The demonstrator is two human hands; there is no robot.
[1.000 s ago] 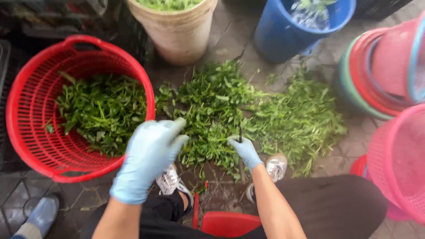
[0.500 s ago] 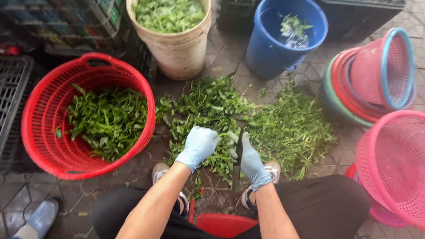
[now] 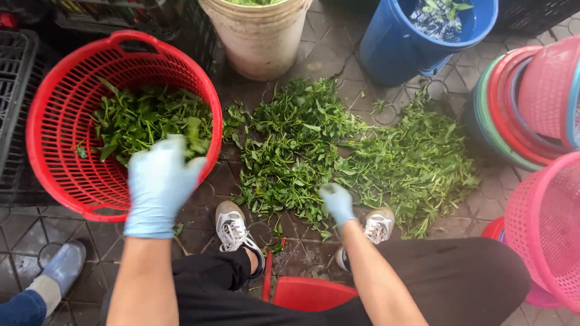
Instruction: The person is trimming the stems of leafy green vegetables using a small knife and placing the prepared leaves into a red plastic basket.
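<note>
My left hand (image 3: 158,184), in a light blue glove, hovers open and blurred over the near rim of a round red basket (image 3: 36,121) that holds cut green leaves (image 3: 145,121). My right hand (image 3: 336,202), also gloved, is curled closed at the near edge of a pile of leafy greens (image 3: 302,151) spread on the tiled floor. The dark knife it held earlier is hidden by the fist. A second, finer heap of greens (image 3: 417,163) lies to the right. My two white shoes (image 3: 232,226) stand just below the pile.
A beige bucket (image 3: 260,36) and a blue bucket (image 3: 399,48) stand beyond the greens. Stacked pink and red baskets (image 3: 544,90) and another pink basket (image 3: 544,229) crowd the right. A black crate (image 3: 12,90) is at left, another person's grey shoe (image 3: 60,268) lower left, a red stool (image 3: 308,296) under me.
My left hand went from the floor pile leftward to above the red basket. My right hand stayed at the pile's near edge, and its knife no longer shows.
</note>
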